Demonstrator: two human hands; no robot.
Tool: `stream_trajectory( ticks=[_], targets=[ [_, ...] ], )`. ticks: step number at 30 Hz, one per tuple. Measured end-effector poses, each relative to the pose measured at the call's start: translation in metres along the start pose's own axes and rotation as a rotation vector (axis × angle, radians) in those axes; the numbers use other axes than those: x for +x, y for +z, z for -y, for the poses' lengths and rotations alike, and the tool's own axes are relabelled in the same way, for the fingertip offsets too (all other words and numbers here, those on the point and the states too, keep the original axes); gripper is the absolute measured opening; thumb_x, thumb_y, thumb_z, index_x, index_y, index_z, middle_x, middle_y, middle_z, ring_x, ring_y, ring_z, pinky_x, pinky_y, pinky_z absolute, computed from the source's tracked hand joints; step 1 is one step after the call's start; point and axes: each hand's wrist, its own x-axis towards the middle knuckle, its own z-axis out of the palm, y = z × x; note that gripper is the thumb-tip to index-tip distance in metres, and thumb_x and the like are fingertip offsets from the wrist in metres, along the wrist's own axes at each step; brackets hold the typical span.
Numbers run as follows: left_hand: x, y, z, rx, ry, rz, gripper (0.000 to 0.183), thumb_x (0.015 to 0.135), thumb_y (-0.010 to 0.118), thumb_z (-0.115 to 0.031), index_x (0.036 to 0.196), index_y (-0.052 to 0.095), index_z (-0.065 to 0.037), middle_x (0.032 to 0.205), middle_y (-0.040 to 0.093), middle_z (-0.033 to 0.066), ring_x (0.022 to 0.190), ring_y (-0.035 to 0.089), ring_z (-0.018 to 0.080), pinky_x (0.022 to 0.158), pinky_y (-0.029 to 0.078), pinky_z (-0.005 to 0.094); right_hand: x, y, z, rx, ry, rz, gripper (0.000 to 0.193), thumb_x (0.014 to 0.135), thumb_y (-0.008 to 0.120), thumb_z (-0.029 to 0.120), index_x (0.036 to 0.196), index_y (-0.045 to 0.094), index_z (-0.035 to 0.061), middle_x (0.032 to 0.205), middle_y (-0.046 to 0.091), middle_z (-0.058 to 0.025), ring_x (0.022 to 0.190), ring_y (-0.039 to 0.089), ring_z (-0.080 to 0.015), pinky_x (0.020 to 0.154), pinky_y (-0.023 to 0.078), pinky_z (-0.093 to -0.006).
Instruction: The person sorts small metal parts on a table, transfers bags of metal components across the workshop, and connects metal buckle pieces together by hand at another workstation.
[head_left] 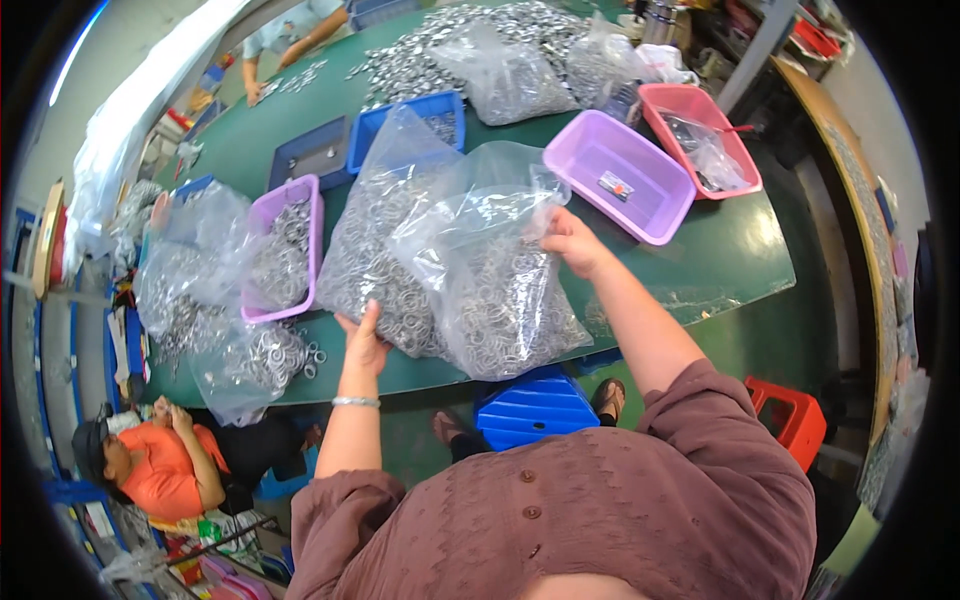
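The right hand (pixel 575 243) has its fingers clamped on the upper right edge of a clear plastic bag of silvery metal rings (pixel 505 312), near on the green counter (pixel 735 262). The left hand (pixel 366 347) touches the near left side of a similar ring-filled clear bag (pixel 368 235) just beside it; whether its fingers grip, I cannot tell. Best to support weight from below: thin film may tear if lifted by its edge.
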Motion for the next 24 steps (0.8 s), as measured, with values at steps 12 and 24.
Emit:
stream_trajectory(
  ticks=[12, 24],
  targets=[
    [-0.006, 0.017, 0.029, 0.023, 0.290, 0.031, 0.079, 0.064, 0.063, -0.001, 0.127, 0.019, -0.022, 0.115, 0.043, 0.0078, 0.103, 0.047, 0.0256, 0.080, 0.045, 0.0414, 0.007, 0.010, -0.007, -0.606, -0.094, -0.165, 0.024, 0.070, 0.066, 0.018, 0.084, 0.060, -0.0002, 0.074, 0.060, -0.0068, 0.069, 0.056, -0.0131, 0.065, 0.044, -0.0281],
    [-0.013, 0.015, 0.024, 0.063, 0.129, 0.042, 0.091, 0.059, 0.062, 0.005, 0.131, 0.011, -0.015, 0.120, 0.036, 0.0121, 0.107, 0.042, 0.0262, 0.086, 0.041, 0.0378, -0.098, -0.033, 0.005, 0.055, -0.139, -0.403, 0.018, 0.078, 0.061, 0.011, 0.094, 0.058, 0.0016, 0.089, 0.059, -0.0020, 0.080, 0.053, -0.0105, 0.073, 0.041, -0.0245]
  ],
)
